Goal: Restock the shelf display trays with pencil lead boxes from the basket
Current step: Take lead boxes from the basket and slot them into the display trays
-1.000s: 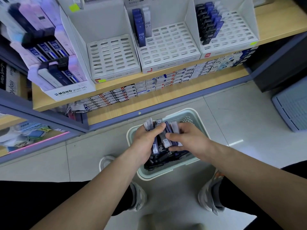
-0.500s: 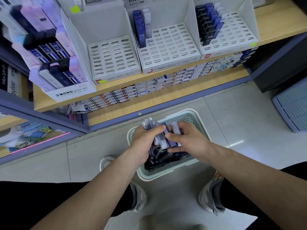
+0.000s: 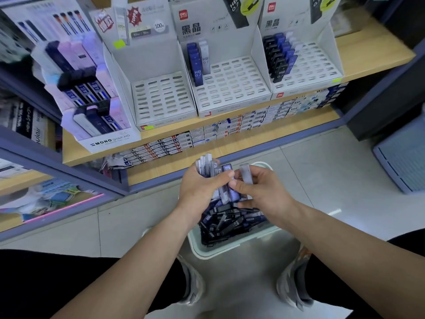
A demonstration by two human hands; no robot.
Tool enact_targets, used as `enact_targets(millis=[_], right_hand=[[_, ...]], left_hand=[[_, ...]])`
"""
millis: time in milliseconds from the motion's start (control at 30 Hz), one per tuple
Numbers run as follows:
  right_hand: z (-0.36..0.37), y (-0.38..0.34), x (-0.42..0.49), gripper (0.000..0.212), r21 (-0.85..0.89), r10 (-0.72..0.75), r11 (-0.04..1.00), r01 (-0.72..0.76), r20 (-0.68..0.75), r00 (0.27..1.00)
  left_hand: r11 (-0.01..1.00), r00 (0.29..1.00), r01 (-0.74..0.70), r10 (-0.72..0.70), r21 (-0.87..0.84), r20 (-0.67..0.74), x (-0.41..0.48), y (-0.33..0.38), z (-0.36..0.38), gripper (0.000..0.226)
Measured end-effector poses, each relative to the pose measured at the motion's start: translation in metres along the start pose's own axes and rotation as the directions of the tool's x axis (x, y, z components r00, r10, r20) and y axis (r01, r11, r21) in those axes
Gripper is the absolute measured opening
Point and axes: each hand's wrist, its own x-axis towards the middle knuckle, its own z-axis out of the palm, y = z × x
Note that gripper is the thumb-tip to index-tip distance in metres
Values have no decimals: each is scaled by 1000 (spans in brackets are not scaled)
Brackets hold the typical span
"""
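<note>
Two hands: the left hand point(image 3: 202, 189) and right hand point(image 3: 266, 194) are close together just above the basket, thumbs almost touching.
Left hand: fingers are curled tight round a bundle of pencil lead boxes point(image 3: 205, 165). The pale and blue box ends stick up past the knuckles, toward the shelf.
Right hand: fingers are bent, pinching one pale translucent box point(image 3: 246, 174) at the fingertips, just right of the bundle. The thumb lies against a blue box point(image 3: 231, 180) at the bundle's edge; blur hides which hand bears that one.
Basket: a pale green basket point(image 3: 208, 248) stands on the floor between the person's shoes point(image 3: 195, 282), directly under both hands. It holds a loose heap of dark lead boxes point(image 3: 230, 221), black and navy, lying every way, one marked HB 0.7.
Left tray: a white slotted display tray point(image 3: 161, 101), its rows of slots showing from front to back.
Middle tray: in the middle tray point(image 3: 232, 84) a column of blue boxes point(image 3: 195, 63) stands upright along the left wall, with one pale box beside it.
Right tray: in the right tray point(image 3: 318, 63) columns of black and blue boxes point(image 3: 278, 57) fill the left part.
MONO display: a stepped card stand point(image 3: 110, 140) sits at the shelf's left end, holding pale and navy lead cases.
</note>
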Motion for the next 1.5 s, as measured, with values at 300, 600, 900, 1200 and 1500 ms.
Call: enact_targets(millis=[300,600,900,1200,1500], right_hand=[[16,-29,-19,14,2,-169,986,169,38,985],[10,-79,-36,22,-88,-219,969,230,120,968],[-14,-130,-32,24,40,-174,985,170,175,969],[-29,-117,-3,17,-6,-340,941,340,-2,941],[-35,-123,14,10,12,-318,948,319,-29,948]], left_hand=[[985,986,-169,169,28,-12,-17,44,-7,24],[963,971,-236,240,131,-12,-31,95,-18,22],[937,956,-294,287,187,64,-40,136,-26,26],[945,964,-267,261,188,54,-11,123,-15,28],[948,965,-261,251,180,80,10,122,-7,32]])
